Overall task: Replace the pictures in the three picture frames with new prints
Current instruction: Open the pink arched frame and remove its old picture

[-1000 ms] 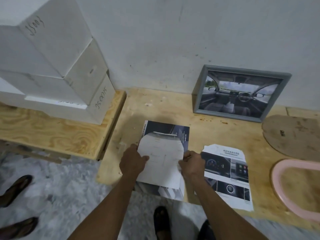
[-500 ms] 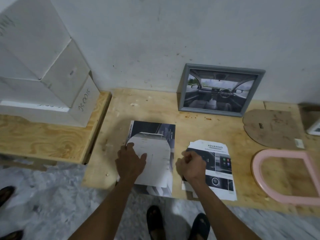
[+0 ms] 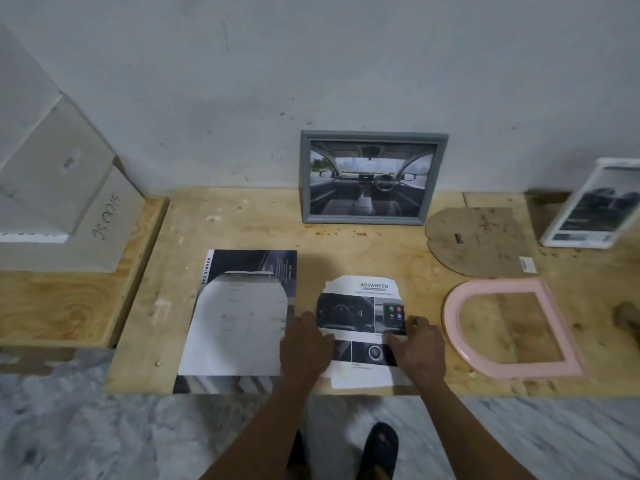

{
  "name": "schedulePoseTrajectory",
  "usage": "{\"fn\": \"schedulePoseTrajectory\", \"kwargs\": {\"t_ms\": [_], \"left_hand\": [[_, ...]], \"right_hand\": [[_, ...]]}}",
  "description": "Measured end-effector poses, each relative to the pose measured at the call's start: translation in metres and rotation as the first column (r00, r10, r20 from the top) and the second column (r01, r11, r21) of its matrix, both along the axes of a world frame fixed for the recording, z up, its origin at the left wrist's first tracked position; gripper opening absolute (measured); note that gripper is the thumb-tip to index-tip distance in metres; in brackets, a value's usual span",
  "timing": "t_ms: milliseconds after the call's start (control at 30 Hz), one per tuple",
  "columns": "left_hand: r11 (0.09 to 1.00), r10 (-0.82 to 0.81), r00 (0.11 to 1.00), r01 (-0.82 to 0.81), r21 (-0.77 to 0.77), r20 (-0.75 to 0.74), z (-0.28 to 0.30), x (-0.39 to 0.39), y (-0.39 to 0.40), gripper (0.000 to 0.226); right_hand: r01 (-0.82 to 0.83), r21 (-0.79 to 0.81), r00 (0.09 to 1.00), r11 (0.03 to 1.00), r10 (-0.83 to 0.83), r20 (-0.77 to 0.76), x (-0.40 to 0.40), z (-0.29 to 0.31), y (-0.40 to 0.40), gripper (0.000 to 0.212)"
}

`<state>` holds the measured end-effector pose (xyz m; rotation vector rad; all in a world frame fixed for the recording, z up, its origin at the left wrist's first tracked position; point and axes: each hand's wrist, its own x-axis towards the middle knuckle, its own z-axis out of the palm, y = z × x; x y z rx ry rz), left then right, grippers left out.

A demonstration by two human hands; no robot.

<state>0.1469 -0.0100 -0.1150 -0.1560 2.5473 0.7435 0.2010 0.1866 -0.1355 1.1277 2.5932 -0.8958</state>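
Observation:
An arch-cut print (image 3: pixel 360 306) headed "ADVANCED" lies on the plywood bench (image 3: pixel 346 244). My left hand (image 3: pixel 304 344) rests on its left edge and my right hand (image 3: pixel 419 348) on its right edge, thumbs on the paper. A white arch-cut sheet (image 3: pixel 239 323) lies face down on a dark brochure (image 3: pixel 249 263) to the left. The empty pink arch frame (image 3: pixel 453 306) lies flat at the right, its brown backing board (image 3: pixel 478 240) behind it. A grey frame (image 3: pixel 372 140) with a car-interior picture leans on the wall. A white frame (image 3: pixel 588 206) leans at the far right.
White boxes (image 3: pixel 65 188) are stacked on a lower plywood shelf (image 3: pixel 59 306) at the left. The bench's front edge runs just below the prints, with marble floor (image 3: pixel 104 438) and my sandalled foot (image 3: pixel 379 452) beneath. A dark object (image 3: pixel 628 315) shows at the right edge.
My left hand let go of the white arch-cut sheet and moved right. Both hands now lie on the "ADVANCED" print. The view swung right, bringing the white frame into sight.

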Motion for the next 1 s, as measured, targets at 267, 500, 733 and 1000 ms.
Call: {"fn": "schedulePoseTrajectory", "kwargs": {"t_ms": [267, 500, 733, 1000], "left_hand": [[0.975, 0.186, 0.982, -0.183, 0.123, -0.015, -0.003, -0.001, 0.020, 0.032], [0.880, 0.301, 0.954, -0.270, 0.390, -0.018, 0.019, 0.008, 0.034, 0.012], [0.680, 0.461, 0.883, -0.418, 0.603, 0.091, 0.053, -0.002, 0.045, 0.016], [0.712, 0.376, 0.926, -0.313, 0.628, 0.035, 0.115, -0.031, 0.116, 0.046]], "right_hand": [[0.065, -0.130, 0.997, 0.989, -0.070, -0.037, -0.003, -0.009, 0.000, 0.057], [0.120, -0.305, 0.981, 0.945, -0.159, -0.108, 0.001, 0.002, 0.015, 0.076], [0.006, -0.698, 0.969, 0.716, -0.176, -0.172, -0.003, 0.060, 0.063, 0.050], [-0.294, -0.408, 0.813, 0.865, 0.001, -0.583, -0.011, 0.132, 0.120, 0.026]]}}
